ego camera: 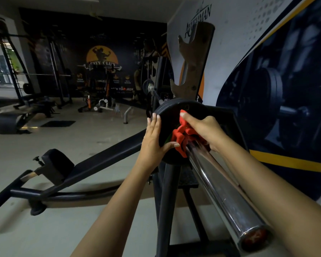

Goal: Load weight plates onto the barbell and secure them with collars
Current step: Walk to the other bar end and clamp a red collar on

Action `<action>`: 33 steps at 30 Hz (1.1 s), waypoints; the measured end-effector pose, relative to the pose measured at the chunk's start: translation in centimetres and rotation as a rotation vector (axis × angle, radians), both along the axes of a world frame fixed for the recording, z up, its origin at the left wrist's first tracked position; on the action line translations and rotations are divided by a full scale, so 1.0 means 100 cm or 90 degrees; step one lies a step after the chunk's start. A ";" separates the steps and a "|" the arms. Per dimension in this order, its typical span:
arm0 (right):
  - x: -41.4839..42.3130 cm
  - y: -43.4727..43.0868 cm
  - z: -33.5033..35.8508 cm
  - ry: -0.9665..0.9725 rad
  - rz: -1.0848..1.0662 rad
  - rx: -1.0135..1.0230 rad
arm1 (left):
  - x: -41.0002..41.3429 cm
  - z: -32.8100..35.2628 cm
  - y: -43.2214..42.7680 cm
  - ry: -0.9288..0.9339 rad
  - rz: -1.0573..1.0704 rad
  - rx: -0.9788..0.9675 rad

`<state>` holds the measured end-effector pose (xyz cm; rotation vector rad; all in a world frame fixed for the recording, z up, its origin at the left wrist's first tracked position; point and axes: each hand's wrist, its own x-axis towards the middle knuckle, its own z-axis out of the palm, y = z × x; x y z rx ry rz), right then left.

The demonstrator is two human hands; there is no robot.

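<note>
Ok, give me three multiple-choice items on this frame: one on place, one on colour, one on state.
1. Where is the collar?
A. on the floor
B. on the bar, against the plate
C. on the bench

2. What colour is the collar?
A. red
B. blue
C. silver

3. What is the left hand doing?
A. hanging free
B. gripping the bar's end
C. pressing flat on the plate

Answers: 1 B, it rings the bar at the plate's face. 2 A, plainly red. 3 C, palm and fingers lie on the plate while the right hand grips the collar.
</note>
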<state>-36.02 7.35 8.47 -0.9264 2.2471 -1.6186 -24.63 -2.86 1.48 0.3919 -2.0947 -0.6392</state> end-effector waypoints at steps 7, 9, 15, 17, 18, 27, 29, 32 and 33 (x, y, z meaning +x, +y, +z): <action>-0.010 0.005 0.006 -0.179 0.064 -0.033 | -0.002 0.014 0.007 -0.107 0.105 -0.168; -0.012 0.004 0.012 -0.208 0.075 0.041 | -0.002 0.025 0.006 -0.172 0.142 -0.251; -0.014 0.004 0.014 -0.272 0.085 0.121 | -0.003 0.055 -0.004 -0.335 0.153 -0.357; -0.017 0.004 0.012 -0.290 0.104 0.081 | -0.004 0.058 -0.004 -0.343 0.123 -0.342; -0.018 0.005 0.011 -0.298 0.109 0.060 | -0.005 0.059 -0.004 -0.339 0.109 -0.331; -0.022 0.011 0.000 -0.398 0.073 -0.067 | -0.004 0.058 0.000 -0.310 0.072 -0.276; -0.024 0.010 -0.003 -0.400 0.070 -0.083 | -0.003 0.057 0.002 -0.301 0.073 -0.269; -0.025 0.010 -0.004 -0.392 0.052 -0.107 | -0.003 0.056 0.003 -0.296 0.081 -0.261; -0.025 0.010 -0.005 -0.387 0.040 -0.113 | -0.003 0.056 0.004 -0.297 0.081 -0.257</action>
